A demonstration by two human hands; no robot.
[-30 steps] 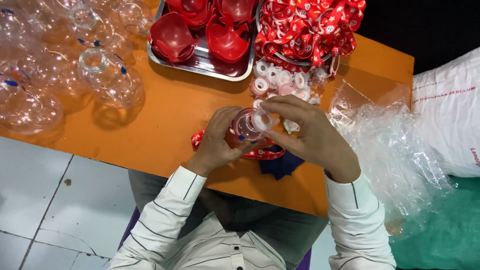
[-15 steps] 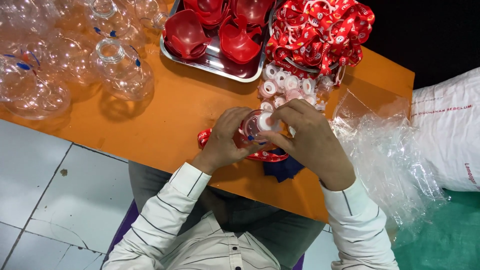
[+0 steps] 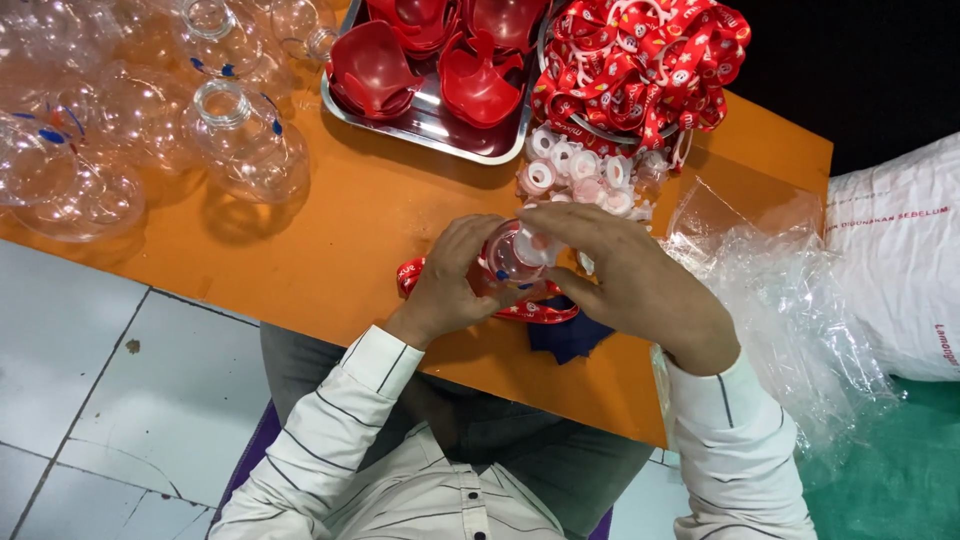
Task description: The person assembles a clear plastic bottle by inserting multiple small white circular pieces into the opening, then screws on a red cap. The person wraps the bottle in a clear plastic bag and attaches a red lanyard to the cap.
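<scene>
A small clear plastic bottle (image 3: 512, 253) with a white cap sits between both hands over the orange table (image 3: 340, 235). My left hand (image 3: 450, 280) wraps the bottle's body from the left. My right hand (image 3: 630, 280) covers it from the right, with fingertips on the white cap. A red printed ribbon (image 3: 530, 310) hangs under the bottle and lies on the table beneath my hands. A dark blue cloth (image 3: 565, 338) lies under my right hand.
Several clear round bottles (image 3: 245, 145) crowd the table's far left. A metal tray (image 3: 430, 125) holds red plastic cups (image 3: 375, 65). A heap of red ribbons (image 3: 640, 65) and several white caps (image 3: 580, 170) lie beyond my hands. Crumpled clear plastic (image 3: 790, 300) and a white sack (image 3: 900, 270) sit at the right.
Both hands stay closed around the small bottle. The view has drifted slightly; my right fingers have shifted a little on the cap.
</scene>
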